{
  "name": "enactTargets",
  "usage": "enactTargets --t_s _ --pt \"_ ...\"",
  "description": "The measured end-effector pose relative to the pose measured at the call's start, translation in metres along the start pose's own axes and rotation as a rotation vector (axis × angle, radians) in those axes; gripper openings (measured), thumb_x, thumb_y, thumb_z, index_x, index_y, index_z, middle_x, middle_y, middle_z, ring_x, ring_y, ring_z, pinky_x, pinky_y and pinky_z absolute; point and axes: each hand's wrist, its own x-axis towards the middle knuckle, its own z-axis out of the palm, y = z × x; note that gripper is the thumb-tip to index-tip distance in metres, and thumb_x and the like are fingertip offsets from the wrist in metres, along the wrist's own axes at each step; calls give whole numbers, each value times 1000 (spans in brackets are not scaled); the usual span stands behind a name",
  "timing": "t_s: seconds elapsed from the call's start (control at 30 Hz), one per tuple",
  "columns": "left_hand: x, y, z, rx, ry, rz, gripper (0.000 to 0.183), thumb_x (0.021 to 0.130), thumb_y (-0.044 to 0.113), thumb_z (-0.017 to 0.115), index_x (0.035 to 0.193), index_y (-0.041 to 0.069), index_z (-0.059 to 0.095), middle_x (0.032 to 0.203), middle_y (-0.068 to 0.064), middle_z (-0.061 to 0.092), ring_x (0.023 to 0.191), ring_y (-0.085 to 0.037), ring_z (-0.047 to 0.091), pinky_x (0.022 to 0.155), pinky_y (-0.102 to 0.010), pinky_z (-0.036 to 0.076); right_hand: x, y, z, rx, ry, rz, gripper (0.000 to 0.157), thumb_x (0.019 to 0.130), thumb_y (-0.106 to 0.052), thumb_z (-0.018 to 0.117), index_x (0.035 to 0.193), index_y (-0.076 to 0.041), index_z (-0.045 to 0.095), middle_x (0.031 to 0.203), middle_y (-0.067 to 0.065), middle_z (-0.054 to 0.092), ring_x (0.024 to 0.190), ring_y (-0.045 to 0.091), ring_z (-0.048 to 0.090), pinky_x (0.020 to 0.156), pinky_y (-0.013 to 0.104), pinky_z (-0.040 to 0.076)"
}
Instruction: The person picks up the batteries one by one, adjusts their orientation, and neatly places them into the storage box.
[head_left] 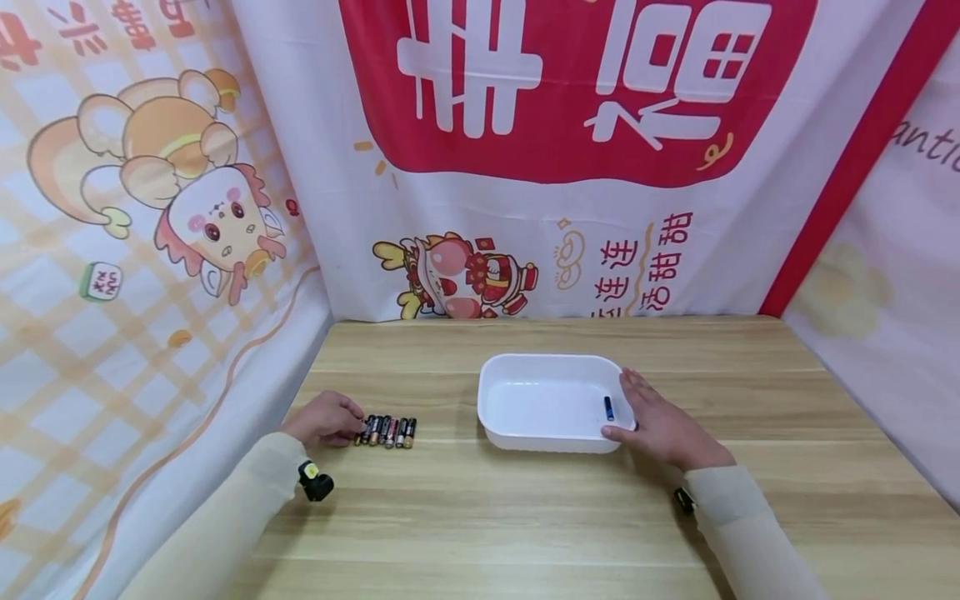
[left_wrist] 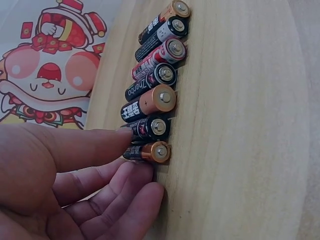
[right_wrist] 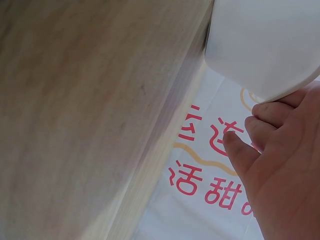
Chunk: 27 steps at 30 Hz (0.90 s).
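Observation:
Several AA-size batteries (head_left: 388,432) stand side by side in a row on the table, left of the white tub. At the row's left end my left hand (head_left: 330,419) has its thumb and curled fingers about the end battery (left_wrist: 156,152), which has a copper-coloured top. The thumb tip also touches the black battery (left_wrist: 152,128) beside it. On the right, my right hand (head_left: 663,421) holds the right end of the white plastic tub (head_left: 555,444), thumb at the near corner and fingers along the far part. A single blue battery (head_left: 609,408) lies inside the tub near that end.
The wood-grain table (head_left: 465,533) carries both the row and the tub. Printed cloth hangs behind as a backdrop (head_left: 465,208), with further cloth at the left (head_left: 150,350) and right sides. Bare tabletop lies between the batteries and the tub.

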Motion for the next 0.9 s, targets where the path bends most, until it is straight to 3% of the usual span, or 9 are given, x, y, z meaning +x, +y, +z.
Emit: enactTargets --t_s 0.5,0.9 --pt "2 -1 3 67 41 12 23 80 -7 72 102 -7 64 85 -12 65 68 -20 62 60 -33 59 -3 -2 -3 -4 -9 1 109 83 -75 50 156 -8 5 163 9 1 146 34 5 113 59 17" --pt "-2 3 8 163 78 55 17 76 -9 70 90 -6 63 74 -8 60 60 -16 58 53 -30 57 -2 1 0 -7 -2 -3 110 82 -79 47 156 -9 5 163 7 1 146 34 6 113 59 18"
